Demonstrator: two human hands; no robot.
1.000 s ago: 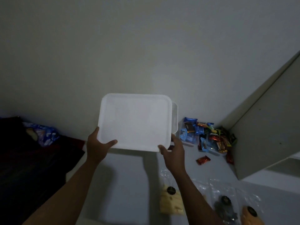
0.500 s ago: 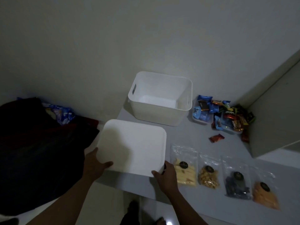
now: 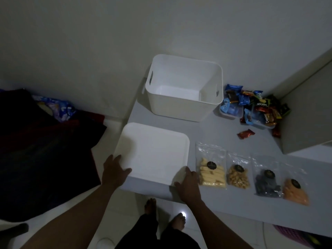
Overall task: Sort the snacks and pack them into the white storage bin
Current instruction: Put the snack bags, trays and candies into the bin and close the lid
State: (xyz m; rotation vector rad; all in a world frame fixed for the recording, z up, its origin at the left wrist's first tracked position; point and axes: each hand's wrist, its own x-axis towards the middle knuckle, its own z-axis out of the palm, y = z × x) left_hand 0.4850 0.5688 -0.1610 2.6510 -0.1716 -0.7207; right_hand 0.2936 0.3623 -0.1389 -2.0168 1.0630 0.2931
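Left hand (image 3: 115,171) and right hand (image 3: 188,184) grip the white lid (image 3: 154,150) by its near corners, having lowered it to the grey table (image 3: 215,133), so the white storage bin (image 3: 179,112) at twelve o'clock now stands open and empty, with the bagged snacks (image 3: 212,174) waiting at three o'clock.

Two bare forearms run in from the bottom edge to the left hand (image 3: 115,172) at seven o'clock and the right hand (image 3: 189,186) at five. Black trousers (image 3: 152,236) cover the legs at six o'clock; the feet (image 3: 150,206) are bare.
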